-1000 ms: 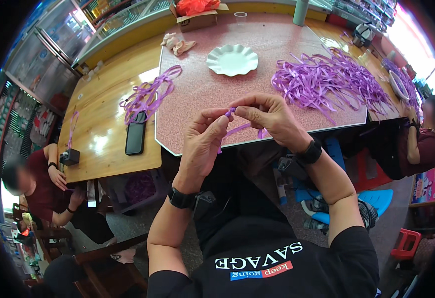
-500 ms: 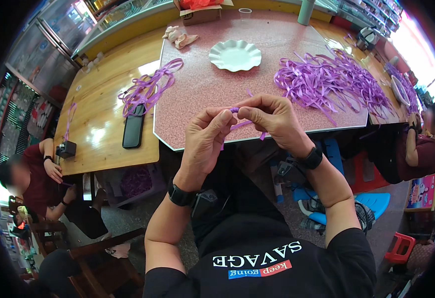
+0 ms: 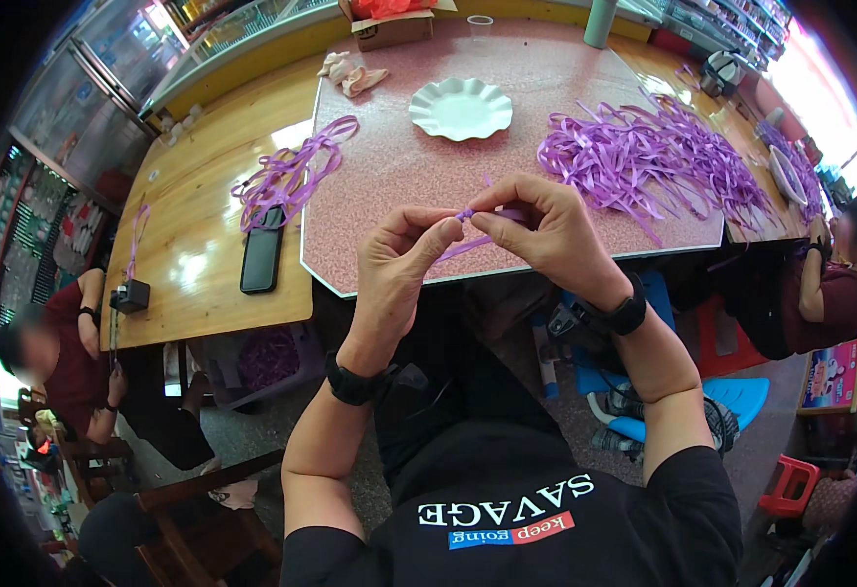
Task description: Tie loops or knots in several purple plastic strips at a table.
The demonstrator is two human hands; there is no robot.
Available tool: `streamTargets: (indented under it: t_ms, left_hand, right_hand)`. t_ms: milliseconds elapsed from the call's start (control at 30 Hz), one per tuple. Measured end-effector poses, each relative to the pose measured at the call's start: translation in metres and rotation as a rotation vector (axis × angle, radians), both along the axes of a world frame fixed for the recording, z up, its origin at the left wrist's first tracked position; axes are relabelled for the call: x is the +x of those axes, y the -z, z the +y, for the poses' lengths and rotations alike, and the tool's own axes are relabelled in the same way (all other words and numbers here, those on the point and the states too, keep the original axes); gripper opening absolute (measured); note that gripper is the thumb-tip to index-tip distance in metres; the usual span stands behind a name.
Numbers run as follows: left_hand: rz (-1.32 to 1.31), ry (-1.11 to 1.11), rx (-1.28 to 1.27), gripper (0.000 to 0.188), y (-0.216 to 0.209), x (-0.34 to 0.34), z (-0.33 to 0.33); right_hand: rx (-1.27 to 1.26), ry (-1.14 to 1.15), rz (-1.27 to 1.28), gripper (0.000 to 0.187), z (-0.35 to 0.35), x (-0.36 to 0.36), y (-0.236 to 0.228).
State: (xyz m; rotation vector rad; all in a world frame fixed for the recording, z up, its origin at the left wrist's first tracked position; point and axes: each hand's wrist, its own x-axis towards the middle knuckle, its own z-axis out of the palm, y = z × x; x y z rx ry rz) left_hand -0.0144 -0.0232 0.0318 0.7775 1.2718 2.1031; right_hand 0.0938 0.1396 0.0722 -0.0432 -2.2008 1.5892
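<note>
Just above the near edge of the pink table top, my two hands meet on a purple ribbon (image 3: 465, 248). A small knot or fold in it shows between the fingertips. My left hand (image 3: 404, 256) pinches one side between thumb and index finger. On the other side, my right hand (image 3: 536, 235) pinches it the same way, with a length of ribbon running under its fingers. A large heap of purple ribbons (image 3: 624, 161) lies to the right of my hands. A smaller bunch of purple ribbons (image 3: 296, 174) rests to the left.
A white scalloped plate (image 3: 461, 110) sits beyond my hands. A black phone (image 3: 263, 256) lies partly under the smaller bunch. Crumpled pale gloves (image 3: 352, 74), a cardboard box (image 3: 392, 32) and a green bottle (image 3: 601, 23) stand farther back. One person (image 3: 56, 362) sits left, another (image 3: 834, 284) right.
My fingers have shifted slightly on the ribbon, and its loose ends hang differently below my right hand. The person at the left has moved a hand down from the table edge.
</note>
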Motion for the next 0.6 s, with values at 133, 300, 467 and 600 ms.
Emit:
streamTargets:
  t_ms: [133, 300, 467, 600]
  left_hand:
    - [0.015, -0.007, 0.004, 0.018, 0.0003, 0.0015, 0.0006]
    - [0.018, 0.011, 0.006, 0.017, 0.0013, 0.0026, -0.0008]
    - [-0.113, 0.064, 0.086, 0.015, 0.0030, 0.0003, -0.0023]
    - [-0.252, 0.100, 0.177, 0.022, -0.0001, 0.0013, -0.0032]
  right_hand:
    - [-0.020, -0.015, 0.001, 0.009, -0.0012, 0.0006, 0.0016]
    - [-0.058, -0.036, -0.036, 0.013, -0.0005, -0.0013, 0.0054]
    - [-0.125, -0.066, -0.030, 0.019, 0.0005, 0.0002, 0.0017]
    - [-0.210, -0.050, -0.099, 0.022, -0.0001, 0.0025, -0.0007]
